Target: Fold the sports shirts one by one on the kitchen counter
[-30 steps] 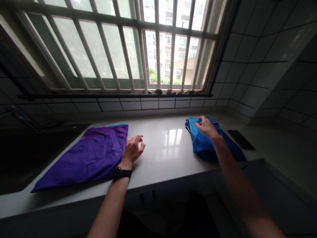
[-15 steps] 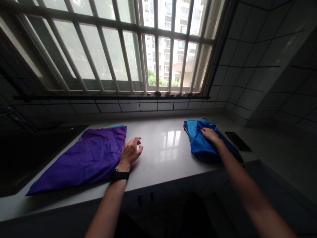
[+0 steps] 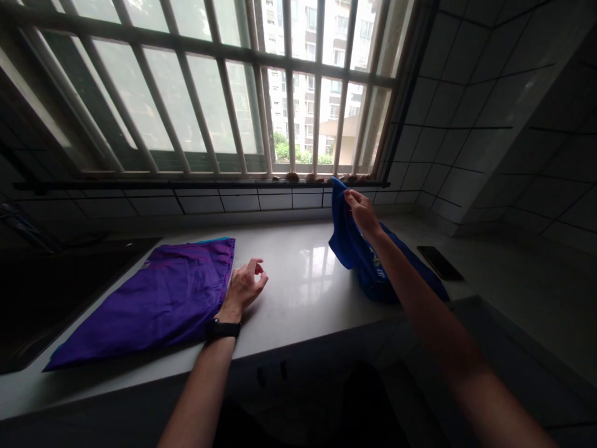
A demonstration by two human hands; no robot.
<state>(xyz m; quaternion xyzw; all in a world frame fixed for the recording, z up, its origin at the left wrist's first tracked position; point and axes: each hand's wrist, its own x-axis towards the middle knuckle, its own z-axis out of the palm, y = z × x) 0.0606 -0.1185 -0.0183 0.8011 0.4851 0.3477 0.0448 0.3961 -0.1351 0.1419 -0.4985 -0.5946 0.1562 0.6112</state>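
Note:
My right hand (image 3: 364,210) pinches the raised edge of a blue garment (image 3: 342,239), which hangs from my fingers over the counter. Under my forearm, the rest of the blue cloth lies in a pile, with some white and yellow print showing; my arm hides part of it. My left hand (image 3: 244,285) rests on the counter with loosely curled fingers and a gap to the thumb, holding nothing. It sits right against the edge of a flat purple garment (image 3: 158,305), under which a strip of teal cloth peeks out.
A dark phone (image 3: 439,262) lies on the pale counter (image 3: 298,323), right of the blue cloth. At the left is a dark sink (image 3: 69,292) with a faucet. Behind the counter stand a tiled wall and a barred window (image 3: 205,99), with small brownish objects along its sill.
My right hand has risen and moved left, lifting one edge of the blue garment off the pile and uncovering print beneath. My left hand has stayed in place. The view has shifted slightly.

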